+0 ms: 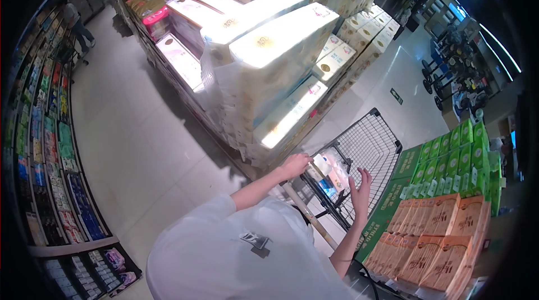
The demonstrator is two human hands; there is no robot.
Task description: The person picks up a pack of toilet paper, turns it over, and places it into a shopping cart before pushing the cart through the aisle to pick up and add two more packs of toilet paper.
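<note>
My left hand (295, 166) has its fingers curled at the left end of a white, pink and blue package (337, 175). This package is at the handle end of a wire shopping cart (368, 145); its exact kind is too small to make out. To the right of it, my right hand (360, 192) is raised with fingers apart, holding nothing. The cart's handle bar (303, 207) runs below both hands, close to my body. Inside the cart, the far part of the basket shows bare wire mesh.
A tall pallet stack of wrapped tissue packs (269, 47) stands ahead. On the right is a display of green packs (449, 157) and orange-brown packs (426, 238). Shelves (42, 131) line the left aisle (129, 131), where another person (77, 23) stands far off.
</note>
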